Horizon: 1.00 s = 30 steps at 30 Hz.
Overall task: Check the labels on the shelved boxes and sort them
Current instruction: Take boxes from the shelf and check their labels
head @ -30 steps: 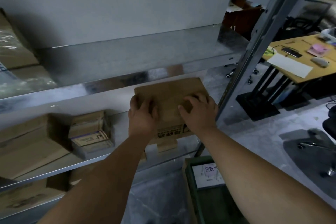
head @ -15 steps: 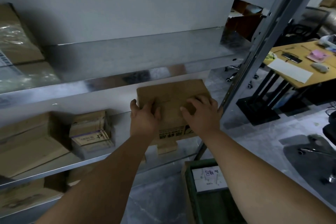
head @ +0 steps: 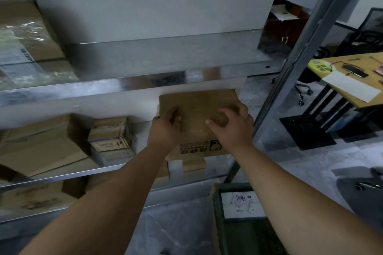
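A green plastic crate (head: 217, 213) is holding a white labelled packet (head: 241, 206). The left hand (head: 165, 128) and the right hand (head: 232, 128) are gripping a flat brown cardboard box (head: 199, 105) with curled fingers. Its printed side is facing the person, and its long axis is unclear.

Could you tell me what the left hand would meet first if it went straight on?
The flat brown cardboard box that the left hand grips; beyond it, probably the white back wall.

Both bare arms are stretched forward, the left coming in from 7 o'clock and the right from 5. Left hand (head: 165, 128) grips the box (head: 196, 105) at its 9 o'clock edge. Right hand (head: 232, 128) has fingers curled over the 3 o'clock side.
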Each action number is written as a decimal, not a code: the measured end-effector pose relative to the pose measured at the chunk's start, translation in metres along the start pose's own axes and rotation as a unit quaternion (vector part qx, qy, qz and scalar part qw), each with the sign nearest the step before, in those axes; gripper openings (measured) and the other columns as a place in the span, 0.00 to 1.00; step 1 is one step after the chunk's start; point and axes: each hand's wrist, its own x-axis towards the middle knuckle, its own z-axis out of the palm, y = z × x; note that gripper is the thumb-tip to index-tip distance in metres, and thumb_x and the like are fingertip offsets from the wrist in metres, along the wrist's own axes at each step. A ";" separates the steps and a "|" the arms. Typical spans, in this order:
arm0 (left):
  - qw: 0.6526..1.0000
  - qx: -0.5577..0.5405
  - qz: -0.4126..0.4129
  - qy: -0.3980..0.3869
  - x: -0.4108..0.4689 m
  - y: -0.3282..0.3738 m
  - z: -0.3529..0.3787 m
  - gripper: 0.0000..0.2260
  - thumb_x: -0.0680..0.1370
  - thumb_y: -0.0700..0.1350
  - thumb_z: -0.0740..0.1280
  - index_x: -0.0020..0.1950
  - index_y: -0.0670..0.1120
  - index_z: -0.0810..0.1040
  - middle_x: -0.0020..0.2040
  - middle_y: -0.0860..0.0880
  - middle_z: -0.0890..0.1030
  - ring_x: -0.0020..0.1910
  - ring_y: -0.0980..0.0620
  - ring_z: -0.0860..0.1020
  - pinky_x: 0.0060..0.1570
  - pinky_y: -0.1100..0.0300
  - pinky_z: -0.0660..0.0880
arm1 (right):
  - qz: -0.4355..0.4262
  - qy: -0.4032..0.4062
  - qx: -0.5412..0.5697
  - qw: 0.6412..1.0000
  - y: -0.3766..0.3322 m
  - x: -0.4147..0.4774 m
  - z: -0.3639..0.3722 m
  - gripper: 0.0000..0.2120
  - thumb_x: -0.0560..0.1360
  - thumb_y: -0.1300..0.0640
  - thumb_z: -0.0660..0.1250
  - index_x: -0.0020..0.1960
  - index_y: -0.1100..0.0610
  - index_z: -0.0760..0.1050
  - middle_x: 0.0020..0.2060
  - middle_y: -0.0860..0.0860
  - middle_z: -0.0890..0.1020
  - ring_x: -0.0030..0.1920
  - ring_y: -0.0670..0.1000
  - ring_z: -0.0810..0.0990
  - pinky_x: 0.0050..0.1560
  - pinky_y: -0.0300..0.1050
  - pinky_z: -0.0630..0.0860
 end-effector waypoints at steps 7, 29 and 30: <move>0.988 -0.123 -0.065 0.062 -0.043 0.024 -0.053 0.24 0.84 0.58 0.68 0.79 0.55 0.69 0.64 0.52 0.78 0.57 0.49 0.80 0.57 0.51 0.78 | -0.046 0.045 0.064 0.996 -0.015 -0.027 -0.027 0.31 0.72 0.25 0.72 0.68 0.42 0.79 0.76 0.45 0.67 0.72 0.55 0.73 0.73 0.61 0.74; 0.972 -0.183 -0.085 0.117 -0.095 0.013 -0.109 0.25 0.83 0.57 0.72 0.79 0.62 0.69 0.73 0.50 0.75 0.68 0.45 0.77 0.66 0.40 0.80 | -0.057 0.035 0.206 0.976 -0.054 -0.059 -0.060 0.30 0.72 0.47 0.84 0.70 0.42 0.75 0.67 0.40 0.70 0.64 0.37 0.69 0.55 0.22 0.64; 0.972 -0.183 -0.086 0.117 -0.096 0.013 -0.110 0.25 0.83 0.57 0.72 0.79 0.61 0.69 0.74 0.49 0.75 0.68 0.45 0.77 0.67 0.39 0.80 | -0.058 0.036 0.204 0.977 -0.055 -0.060 -0.061 0.30 0.73 0.47 0.84 0.71 0.42 0.75 0.67 0.41 0.70 0.63 0.36 0.69 0.54 0.20 0.64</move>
